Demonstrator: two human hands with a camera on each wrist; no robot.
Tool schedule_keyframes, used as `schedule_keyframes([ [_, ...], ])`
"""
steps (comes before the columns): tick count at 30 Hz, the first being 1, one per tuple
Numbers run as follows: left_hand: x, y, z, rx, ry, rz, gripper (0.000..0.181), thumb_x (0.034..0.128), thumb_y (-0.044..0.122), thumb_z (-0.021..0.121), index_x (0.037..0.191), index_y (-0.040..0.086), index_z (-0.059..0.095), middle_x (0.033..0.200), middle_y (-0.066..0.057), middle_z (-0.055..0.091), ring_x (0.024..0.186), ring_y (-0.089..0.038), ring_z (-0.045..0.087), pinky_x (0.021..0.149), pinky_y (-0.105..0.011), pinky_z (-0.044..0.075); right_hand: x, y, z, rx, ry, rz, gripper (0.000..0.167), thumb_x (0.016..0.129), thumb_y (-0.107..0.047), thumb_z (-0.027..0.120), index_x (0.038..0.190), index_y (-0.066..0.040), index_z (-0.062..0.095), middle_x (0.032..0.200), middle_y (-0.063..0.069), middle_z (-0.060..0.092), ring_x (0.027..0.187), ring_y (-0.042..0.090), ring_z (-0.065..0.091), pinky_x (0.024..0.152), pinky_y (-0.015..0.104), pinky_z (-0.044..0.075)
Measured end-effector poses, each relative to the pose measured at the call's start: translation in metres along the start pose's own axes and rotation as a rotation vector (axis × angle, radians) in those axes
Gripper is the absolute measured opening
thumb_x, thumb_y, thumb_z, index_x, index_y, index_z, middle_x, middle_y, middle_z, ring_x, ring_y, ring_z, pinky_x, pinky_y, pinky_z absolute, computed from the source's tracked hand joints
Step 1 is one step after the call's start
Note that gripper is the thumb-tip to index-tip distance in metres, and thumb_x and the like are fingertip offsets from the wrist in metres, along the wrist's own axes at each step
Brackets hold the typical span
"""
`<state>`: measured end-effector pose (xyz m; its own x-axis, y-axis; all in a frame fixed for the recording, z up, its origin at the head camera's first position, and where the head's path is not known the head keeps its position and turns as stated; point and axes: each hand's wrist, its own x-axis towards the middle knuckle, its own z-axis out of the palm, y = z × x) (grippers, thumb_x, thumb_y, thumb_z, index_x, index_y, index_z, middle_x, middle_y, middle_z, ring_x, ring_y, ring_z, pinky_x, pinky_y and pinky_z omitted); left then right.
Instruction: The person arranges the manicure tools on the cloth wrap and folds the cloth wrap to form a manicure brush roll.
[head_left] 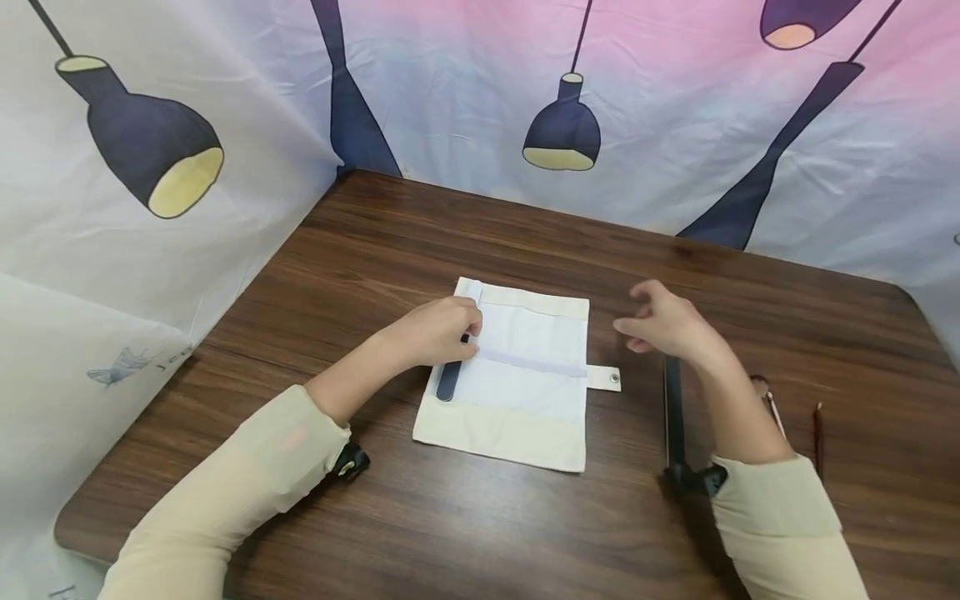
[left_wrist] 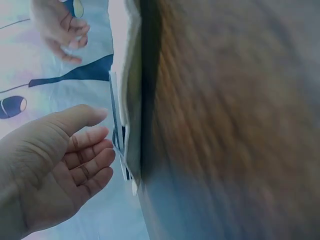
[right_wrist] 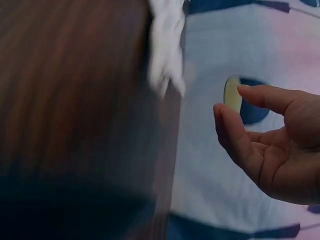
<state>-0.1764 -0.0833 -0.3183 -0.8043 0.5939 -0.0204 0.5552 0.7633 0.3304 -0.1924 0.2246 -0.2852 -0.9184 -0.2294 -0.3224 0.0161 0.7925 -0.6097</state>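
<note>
A cream fabric roll-up case (head_left: 532, 333) lies unfolded on the table, with a pale band across its middle and a snap tab (head_left: 604, 378) on its right side. Along its left edge is a dark flat strip with a rounded end (head_left: 448, 381), similar to a nail file, running under my left hand (head_left: 442, 329). That hand hovers over the strip, thumb apart from the bent fingers; in the left wrist view the hand (left_wrist: 65, 165) grips nothing. To the right of the case my right hand (head_left: 667, 325) is raised over the table, fingers loosely bent and holding nothing (right_wrist: 270, 135).
Beneath the right forearm lies a long black bar-like thing (head_left: 672, 408). Right of the forearm are a round-ended item with a pale stick (head_left: 772, 408) and a thin dark red stick (head_left: 818, 429). A lamp-printed cloth (head_left: 465, 100) hangs behind the wooden table (head_left: 345, 250).
</note>
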Motion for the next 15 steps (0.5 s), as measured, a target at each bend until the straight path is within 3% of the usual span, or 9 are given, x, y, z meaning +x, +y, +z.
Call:
schedule_keyframes([
  [7, 0.009, 0.007, 0.005, 0.028, -0.077, 0.013, 0.011, 0.0794, 0.011, 0.068, 0.088, 0.006, 0.065, 0.086, -0.002, 0.056, 0.072, -0.017, 0.048, 0.066, -0.029, 0.042, -0.025, 0.039, -0.006, -0.088, -0.050, 0.042, 0.070, 0.090, -0.023, 0.059, 0.137, 0.012, 0.021, 0.116, 0.035, 0.048, 0.078, 0.023, 0.064, 0.068, 0.036, 0.052],
  [11, 0.012, 0.009, 0.007, 0.040, -0.114, -0.003, 0.007, 0.0782, 0.010, 0.069, 0.084, 0.007, 0.066, 0.081, -0.001, 0.054, 0.072, -0.017, 0.048, 0.066, -0.030, 0.042, -0.029, 0.052, -0.003, -0.139, -0.086, 0.067, 0.070, 0.090, -0.021, 0.059, 0.134, 0.017, 0.021, 0.122, 0.041, 0.038, 0.074, 0.022, 0.064, 0.065, 0.035, 0.052],
  [15, 0.013, 0.009, 0.009, 0.050, -0.130, -0.012, 0.005, 0.0786, 0.011, 0.070, 0.080, 0.008, 0.065, 0.079, 0.000, 0.053, 0.073, -0.018, 0.048, 0.067, -0.030, 0.042, -0.031, 0.057, -0.001, -0.186, -0.104, 0.105, 0.070, 0.089, -0.020, 0.061, 0.131, 0.021, 0.022, 0.120, 0.043, 0.038, 0.068, 0.020, 0.064, 0.062, 0.034, 0.052],
])
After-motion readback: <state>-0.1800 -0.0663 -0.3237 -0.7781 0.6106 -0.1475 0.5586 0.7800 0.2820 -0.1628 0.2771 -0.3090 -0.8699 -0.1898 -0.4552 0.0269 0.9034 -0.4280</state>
